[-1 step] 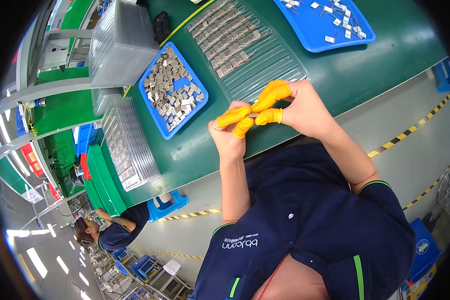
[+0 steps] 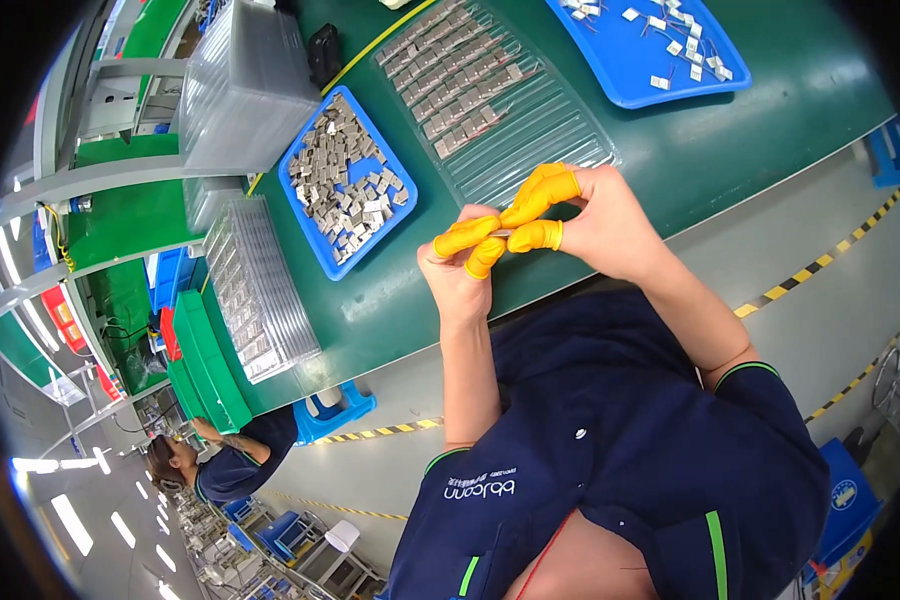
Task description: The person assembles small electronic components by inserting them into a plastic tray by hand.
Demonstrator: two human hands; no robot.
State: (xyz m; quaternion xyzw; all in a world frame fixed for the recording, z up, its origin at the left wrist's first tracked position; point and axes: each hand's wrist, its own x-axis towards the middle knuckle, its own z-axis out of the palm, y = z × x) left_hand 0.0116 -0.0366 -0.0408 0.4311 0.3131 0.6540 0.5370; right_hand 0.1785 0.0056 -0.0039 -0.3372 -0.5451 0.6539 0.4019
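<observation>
Yellow finger cots cover the fingertips of both my hands, which meet just above the near edge of the green bench. My left hand (image 2: 460,268) is closed in a pinch on one end of a small, flat, silvery-grey piece (image 2: 503,233). From the other side, the thumb and fingers of my right hand (image 2: 600,222) pinch the same piece. Most of it is hidden by the fingertips, so its exact kind does not show. Just beyond my hands is a clear ribbed plastic tray (image 2: 535,130), partly filled with rows of small grey wired cells (image 2: 460,90).
A blue tray (image 2: 406,207) of loose grey blocks lies to the left. Another blue tray (image 2: 625,90) holds white wired pieces at the far right. Stacked clear trays (image 2: 255,285) and a green bin (image 2: 205,370) stand left. A co-worker (image 2: 235,465) is at the lower left.
</observation>
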